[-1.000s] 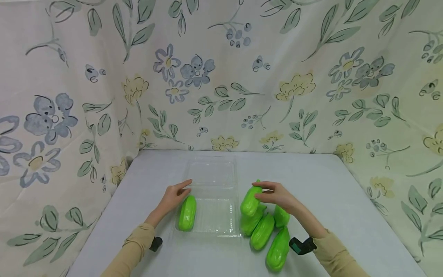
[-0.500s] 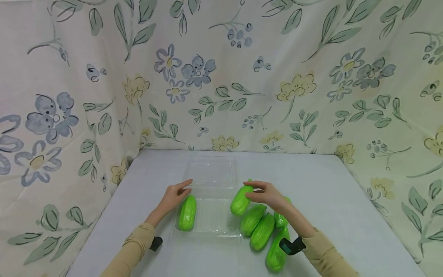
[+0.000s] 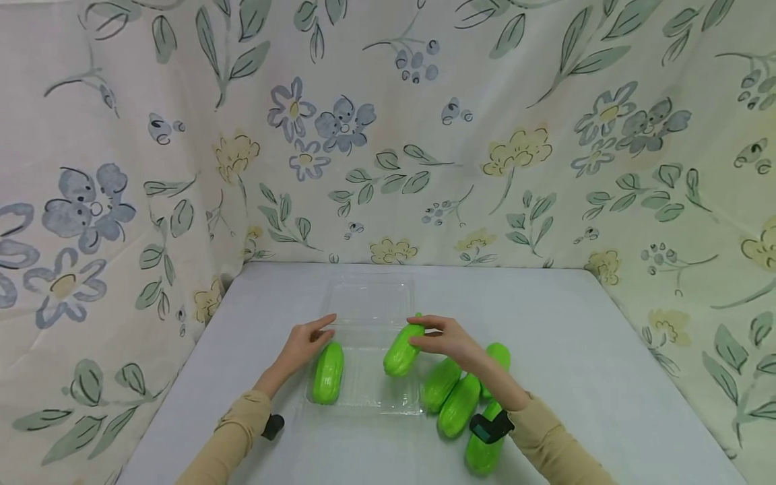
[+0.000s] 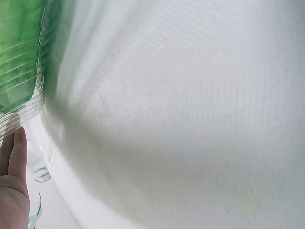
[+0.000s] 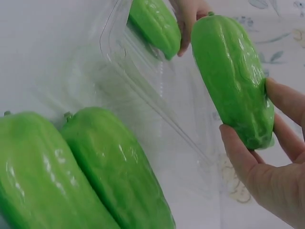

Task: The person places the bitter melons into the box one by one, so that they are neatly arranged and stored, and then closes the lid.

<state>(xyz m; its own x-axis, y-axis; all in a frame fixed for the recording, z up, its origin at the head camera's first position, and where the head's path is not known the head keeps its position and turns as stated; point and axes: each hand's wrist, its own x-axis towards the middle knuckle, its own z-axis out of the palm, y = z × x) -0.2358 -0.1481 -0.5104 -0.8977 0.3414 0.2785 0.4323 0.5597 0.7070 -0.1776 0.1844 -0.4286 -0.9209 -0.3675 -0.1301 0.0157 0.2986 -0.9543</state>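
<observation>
Left to right across the bench (image 3: 564,323): a beige left sleeve (image 3: 239,421) comes in near the bench's left edge and ends at the left hand (image 3: 306,342), whose fingers are extended and grip nothing. They lie at the left wall of an open clear container (image 3: 366,394), just beyond the first green vegetable (image 3: 328,377), which lies lengthwise inside along that wall; I cannot tell whether they press the plastic. The container sits left of the bench's middle, its lid (image 3: 372,300) folded back toward the back edge. Over the right half of the base, a second green vegetable (image 3: 401,351) is held tilted, its upper end toward the back edge. The right hand (image 3: 447,339) pinches it between thumb and fingers. Right of the container, well short of the bench's right edge, are four more green vegetables (image 3: 459,406): two touch side by side, and the other two are partly covered by the right forearm and a dark wrist device (image 3: 490,427). Floral cloth (image 3: 400,114) hangs behind the back edge.
</observation>
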